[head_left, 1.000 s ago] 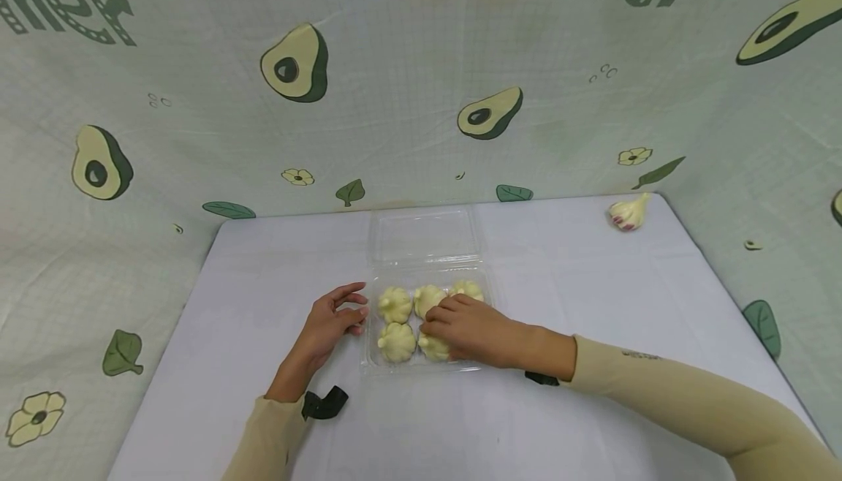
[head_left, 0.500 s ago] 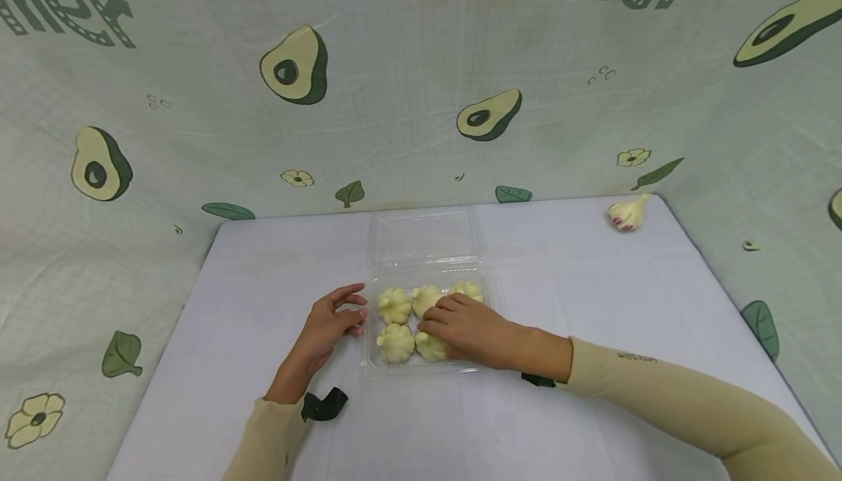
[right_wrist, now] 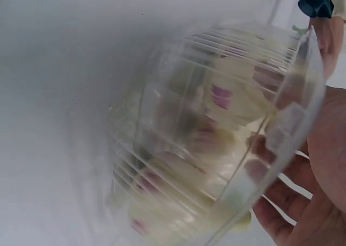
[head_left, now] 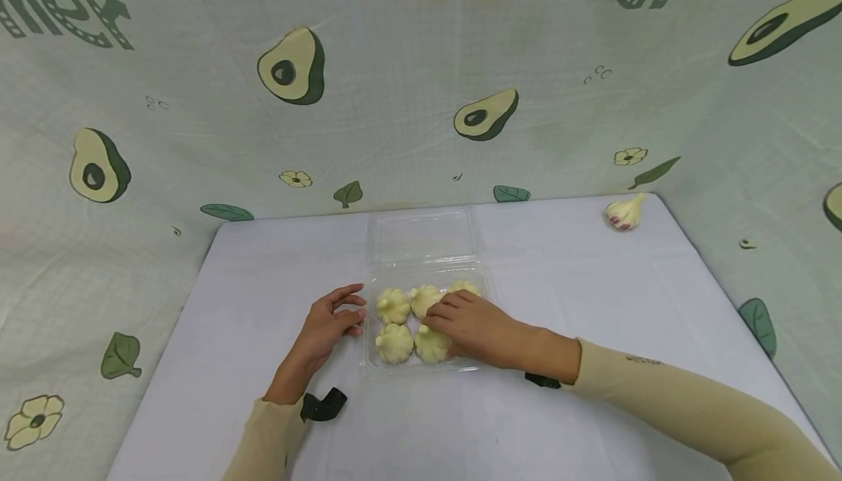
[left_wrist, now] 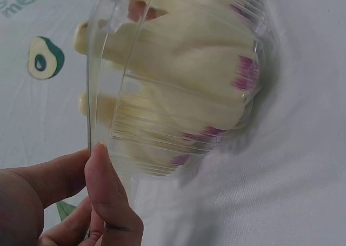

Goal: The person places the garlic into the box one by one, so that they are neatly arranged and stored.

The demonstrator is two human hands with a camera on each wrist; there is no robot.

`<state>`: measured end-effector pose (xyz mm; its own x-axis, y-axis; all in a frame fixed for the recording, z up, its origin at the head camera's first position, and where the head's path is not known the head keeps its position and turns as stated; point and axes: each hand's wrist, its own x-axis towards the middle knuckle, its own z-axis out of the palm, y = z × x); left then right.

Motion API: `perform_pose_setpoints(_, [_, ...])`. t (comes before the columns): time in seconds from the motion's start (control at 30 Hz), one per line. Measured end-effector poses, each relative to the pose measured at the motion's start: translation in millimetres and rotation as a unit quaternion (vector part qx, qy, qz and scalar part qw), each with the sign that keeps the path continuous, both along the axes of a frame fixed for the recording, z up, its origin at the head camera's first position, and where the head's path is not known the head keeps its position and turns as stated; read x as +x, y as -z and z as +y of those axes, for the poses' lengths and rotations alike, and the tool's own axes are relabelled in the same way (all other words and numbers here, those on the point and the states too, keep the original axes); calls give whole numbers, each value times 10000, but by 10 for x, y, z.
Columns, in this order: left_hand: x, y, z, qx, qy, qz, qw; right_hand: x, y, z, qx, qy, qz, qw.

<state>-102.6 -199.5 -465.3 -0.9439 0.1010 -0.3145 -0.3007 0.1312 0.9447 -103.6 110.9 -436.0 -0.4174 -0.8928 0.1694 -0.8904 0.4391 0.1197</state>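
A clear plastic clamshell box (head_left: 487, 320) lies with its lid folded back, holding several pale garlic bulbs (head_left: 393, 307) in two rows. My left hand (head_left: 329, 324) is at the left rim; in the left wrist view its thumb (left_wrist: 102, 175) and forefinger pinch that rim. My right hand (head_left: 476, 327) reaches in from the right, fingers curled over the front middle garlic bulb (head_left: 432, 344) and covering the front right part of the box. Through the box wall in the right wrist view, fingertips (right_wrist: 257, 170) show beside a garlic bulb (right_wrist: 221, 97) with purple marks.
One more garlic bulb (head_left: 625, 213) lies at the table's far right corner. The open lid (head_left: 421, 236) extends behind the box on the white table (head_left: 283, 262). A cloth printed with avocados (head_left: 292, 68) hangs at the back and sides.
My right hand has shifted slightly right, so more of the front middle bulb shows. My left hand stays at the box's left rim.
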Motion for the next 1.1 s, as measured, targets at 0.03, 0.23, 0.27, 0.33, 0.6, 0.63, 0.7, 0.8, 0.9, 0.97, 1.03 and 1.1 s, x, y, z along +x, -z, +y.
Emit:
perform_pose_setpoints(0.03, [0,-1,0,-8,-2,0,10000,-1,-5,7,-26,26,-15,10000])
perform_pose_setpoints(0.23, [-2,-2,0,9,-7,-20,10000,-4,-54,84,-222,110,-187,9995])
perform_pose_setpoints(0.27, [-3,-1,0,13,-7,-21,10000,-3,-68,103,-266,115,-220,9993])
perform_pose_setpoints(0.33, [-5,-3,4,23,-9,-22,10000,1,-97,147,-334,163,-299,9989])
perform_pose_setpoints(0.6, [-5,-4,9,13,-33,-76,10000,4,-209,417,-880,510,-463,9937])
perform_pose_setpoints(0.63, [-4,-4,9,5,-34,-75,10000,-1,-219,461,-976,575,-451,9925])
perform_pose_setpoints(0.7, [-5,-2,6,-12,-37,-80,10000,-14,-234,557,-1178,722,-407,9896])
perform_pose_setpoints(0.8, [-7,5,3,-35,-33,-71,10000,-50,-235,720,-1502,992,-380,9829])
perform_pose_setpoints(0.9, [-11,12,2,-51,-45,-74,9999,-93,-226,898,-1693,1367,-354,9754])
perform_pose_setpoints(0.97, [-13,15,3,-60,-38,-73,9999,-123,-219,1022,-1751,1687,-346,9694])
perform_pose_setpoints(1.03, [-14,14,4,-58,-39,-75,9999,-153,-209,1149,-1816,2023,-339,9618])
perform_pose_setpoints(1.1, [-13,13,6,-51,-20,-72,10000,-184,-199,1277,-1908,2352,-312,9525])
